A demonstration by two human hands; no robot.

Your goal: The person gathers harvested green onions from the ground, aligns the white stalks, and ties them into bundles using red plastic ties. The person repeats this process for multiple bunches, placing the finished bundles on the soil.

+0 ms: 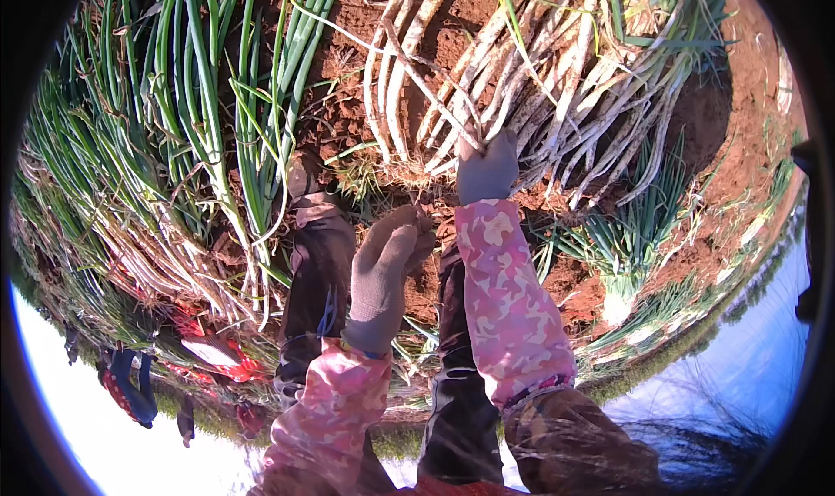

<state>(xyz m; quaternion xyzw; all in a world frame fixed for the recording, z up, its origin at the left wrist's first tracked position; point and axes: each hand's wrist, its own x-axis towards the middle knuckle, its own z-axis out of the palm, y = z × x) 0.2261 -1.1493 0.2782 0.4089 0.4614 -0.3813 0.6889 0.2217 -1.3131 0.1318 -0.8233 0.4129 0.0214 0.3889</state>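
Both my hands wear greyish gloves, with pink camouflage sleeves over the forearms. My right hand (488, 168) is closed on the lower end of a thin scallion stalk (430, 95), at the near edge of a heap of soil-stained scallions (548, 65) with long pale stalks. My left hand (388, 261) is lower and to the left, its fingers bent together over the soil; whether something small sits between the fingertips cannot be told. Just beyond it, roots of several pale stalks (393, 105) lie on the red soil.
Standing green scallions (196, 85) fill the left side. A green-topped bundle (620, 268) lies at the right on red soil (750, 105). My shoe (303, 176) is beside the left plants. Red and white material (218, 352) and other people (130, 385) show at the lower left.
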